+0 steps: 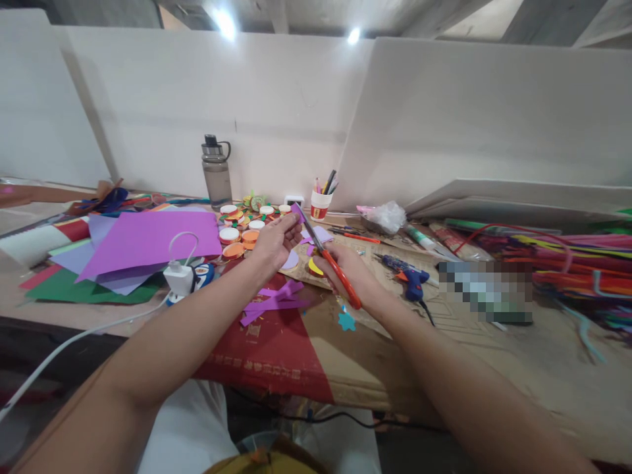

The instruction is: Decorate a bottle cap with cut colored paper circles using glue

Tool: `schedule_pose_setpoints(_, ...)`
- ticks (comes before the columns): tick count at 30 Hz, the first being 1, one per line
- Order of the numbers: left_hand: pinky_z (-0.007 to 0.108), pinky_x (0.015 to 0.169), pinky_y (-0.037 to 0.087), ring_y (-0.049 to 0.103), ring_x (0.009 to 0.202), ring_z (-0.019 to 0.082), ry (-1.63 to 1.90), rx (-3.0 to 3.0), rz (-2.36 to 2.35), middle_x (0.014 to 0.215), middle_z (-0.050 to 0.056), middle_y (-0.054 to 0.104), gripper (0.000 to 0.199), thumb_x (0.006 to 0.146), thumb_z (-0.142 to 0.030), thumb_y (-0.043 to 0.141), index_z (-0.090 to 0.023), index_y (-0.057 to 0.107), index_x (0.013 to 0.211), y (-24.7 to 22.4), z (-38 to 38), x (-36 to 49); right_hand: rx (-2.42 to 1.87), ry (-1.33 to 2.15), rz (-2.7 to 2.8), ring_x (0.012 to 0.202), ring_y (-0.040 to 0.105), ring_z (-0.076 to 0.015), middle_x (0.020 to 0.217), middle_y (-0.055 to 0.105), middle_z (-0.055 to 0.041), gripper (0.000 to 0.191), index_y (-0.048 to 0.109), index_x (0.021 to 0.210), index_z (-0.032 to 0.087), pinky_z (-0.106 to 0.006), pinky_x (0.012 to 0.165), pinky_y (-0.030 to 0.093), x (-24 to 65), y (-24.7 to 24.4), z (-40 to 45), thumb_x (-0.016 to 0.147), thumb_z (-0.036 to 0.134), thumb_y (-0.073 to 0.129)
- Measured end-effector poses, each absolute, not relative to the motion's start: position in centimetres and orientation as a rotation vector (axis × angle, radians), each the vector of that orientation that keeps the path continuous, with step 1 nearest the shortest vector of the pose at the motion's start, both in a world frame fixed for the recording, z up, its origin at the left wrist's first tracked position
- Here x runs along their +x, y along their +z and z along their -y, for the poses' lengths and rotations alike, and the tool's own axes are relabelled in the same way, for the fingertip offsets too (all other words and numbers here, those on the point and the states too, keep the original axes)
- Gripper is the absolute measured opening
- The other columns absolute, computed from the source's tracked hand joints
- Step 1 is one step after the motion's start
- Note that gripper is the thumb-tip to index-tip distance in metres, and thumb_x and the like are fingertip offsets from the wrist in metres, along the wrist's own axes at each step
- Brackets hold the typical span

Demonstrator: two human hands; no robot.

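My left hand [277, 242] pinches a small piece of purple paper [298, 212] above the table. In my right hand [346, 268] are scissors with orange handles [342, 275]; their blades point up and left, at the purple piece. Whether the blades are apart is too small to tell. A turquoise star-shaped piece [346, 320] shows just below my right hand. Purple paper strips [276, 299] lie on the red and brown cardboard [311, 359] under my hands. Left of my left hand stand several round white and orange discs [232, 251].
Large purple sheets [158, 240] lie at left beside a white plug adapter [180, 278] with a cable. A water bottle [216, 174] and a pen cup [320, 204] stand behind. At right are a blue glue gun [413, 282] and colourful pipe cleaners [553, 263]. Another person's arm [44, 194] reaches in from far left.
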State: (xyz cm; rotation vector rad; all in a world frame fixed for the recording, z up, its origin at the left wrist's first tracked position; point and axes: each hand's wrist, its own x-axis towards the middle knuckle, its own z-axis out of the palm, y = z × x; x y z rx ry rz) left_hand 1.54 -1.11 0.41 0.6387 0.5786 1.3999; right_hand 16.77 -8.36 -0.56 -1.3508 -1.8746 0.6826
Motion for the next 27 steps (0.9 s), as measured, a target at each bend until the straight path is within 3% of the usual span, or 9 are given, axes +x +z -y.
schedule_pose_setpoints(20, 0.017, 0.052, 0.047, 0.058, 0.050, 0.006, 1.359, 0.584, -0.617, 0.057, -0.001, 0.062, 0.010, 0.076, -0.007, 0.068, -0.013, 0.061, 0.070, 0.9, 1.1, 1.5, -1.337, 0.535, 1.909, 0.057, 0.044, -0.0118, 0.063, 0.053, 0.0016, 0.018, 0.049, 0.067, 0.020, -0.024, 0.055, 0.032, 16.9, -1.7, 7.4, 0.079, 0.033, 0.051)
schedule_pose_setpoints(27, 0.017, 0.051, 0.046, 0.058, 0.050, 0.006, 1.314, 0.629, -0.612, 0.057, -0.001, 0.061, 0.010, 0.074, -0.008, 0.069, -0.013, 0.061, 0.070, 0.9, 1.2, 1.5, -1.299, 0.432, 1.927, 0.059, 0.046, -0.0120, 0.067, 0.058, 0.0008, 0.014, 0.052, 0.075, 0.020, -0.024, 0.057, 0.033, 16.8, -2.2, 7.1, 0.082, 0.032, 0.050)
